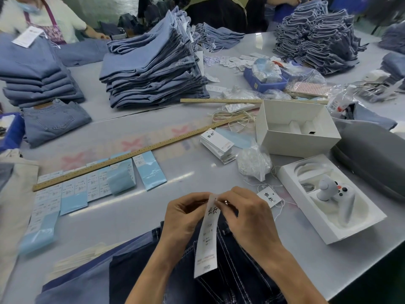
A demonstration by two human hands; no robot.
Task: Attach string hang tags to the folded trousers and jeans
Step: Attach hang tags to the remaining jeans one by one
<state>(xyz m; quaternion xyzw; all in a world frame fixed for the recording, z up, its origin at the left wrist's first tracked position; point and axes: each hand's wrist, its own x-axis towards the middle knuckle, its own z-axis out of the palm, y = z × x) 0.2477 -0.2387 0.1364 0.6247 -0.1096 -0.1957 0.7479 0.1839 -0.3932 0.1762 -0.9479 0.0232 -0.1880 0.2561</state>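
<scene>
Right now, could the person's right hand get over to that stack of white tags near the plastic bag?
Probably yes, but not freely: the right hand and left hand both pinch the top of a hang tag. The bare table towards the tag stack looks unobstructed once it lets go.

Bare table (186,207) ahead of the hands; sticker sheets (87,185) left, controller box (328,202) right.

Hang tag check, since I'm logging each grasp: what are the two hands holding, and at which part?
Both the left hand and right hand pinch the long white paper hang tag at its top end, above the dark jeans.
</scene>
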